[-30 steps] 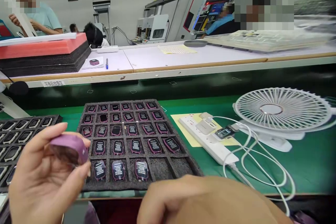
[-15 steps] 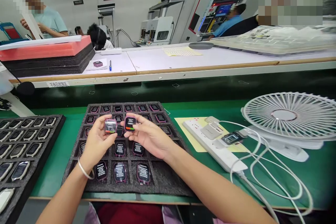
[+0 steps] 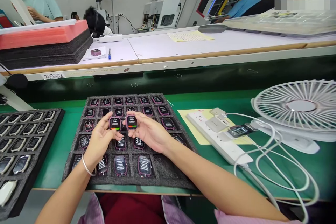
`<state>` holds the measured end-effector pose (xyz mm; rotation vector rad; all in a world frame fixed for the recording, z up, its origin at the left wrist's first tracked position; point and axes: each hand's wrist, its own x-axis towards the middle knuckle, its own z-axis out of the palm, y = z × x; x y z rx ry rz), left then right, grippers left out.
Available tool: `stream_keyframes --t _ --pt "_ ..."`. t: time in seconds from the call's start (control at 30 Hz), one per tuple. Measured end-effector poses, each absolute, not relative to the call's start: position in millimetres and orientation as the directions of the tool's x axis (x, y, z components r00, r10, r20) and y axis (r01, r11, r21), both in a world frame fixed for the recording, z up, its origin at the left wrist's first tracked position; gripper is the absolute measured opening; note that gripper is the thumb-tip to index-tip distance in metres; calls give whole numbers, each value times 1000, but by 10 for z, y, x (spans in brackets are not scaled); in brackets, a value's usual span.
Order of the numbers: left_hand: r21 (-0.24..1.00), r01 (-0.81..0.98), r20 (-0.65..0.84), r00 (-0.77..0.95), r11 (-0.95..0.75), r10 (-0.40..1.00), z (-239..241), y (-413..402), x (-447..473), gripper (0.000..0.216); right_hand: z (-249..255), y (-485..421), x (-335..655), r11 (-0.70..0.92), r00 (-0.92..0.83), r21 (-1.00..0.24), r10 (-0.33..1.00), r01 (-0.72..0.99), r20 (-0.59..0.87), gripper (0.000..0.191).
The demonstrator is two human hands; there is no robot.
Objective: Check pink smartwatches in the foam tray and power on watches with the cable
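Observation:
My left hand (image 3: pixel 102 136) grips a smartwatch body (image 3: pixel 114 123) without a strap, its lit screen facing up with white text and a green and red bar. My right hand (image 3: pixel 149 129) pinches a second smartwatch body (image 3: pixel 131 121), whose purple case and similar lit screen face me. Both watches are held side by side, slightly apart, above a black foam tray (image 3: pixel 168 172). Several purple watch bodies, such as one near the front (image 3: pixel 120 165), lie in its compartments with text on their screens. Parts of the tray are hidden under my hands and forearms.
At left, another foam tray (image 3: pixel 56 126) holds several pale-cased watches. On the right are a white power strip (image 3: pixel 217 140), looping white cables (image 3: pixel 288 168) and a white fan (image 3: pixel 299 108). A raised shelf (image 3: pixel 152 49) runs behind; people are beyond it.
The left watch has turned, so its screen now reads clearly instead of glaring. Both watches have come level and closer together. The camera view has tipped downward slightly.

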<state>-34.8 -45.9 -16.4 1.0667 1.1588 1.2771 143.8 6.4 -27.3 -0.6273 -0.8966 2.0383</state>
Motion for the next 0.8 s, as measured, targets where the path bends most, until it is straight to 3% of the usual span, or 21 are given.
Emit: stream_keyframes --t 0.8 --pt "986 -161 28 -3 -29 1000 -209 -486 -354 66 -314 -3 1442 -328 -545 -831 838 -449 -36 43"
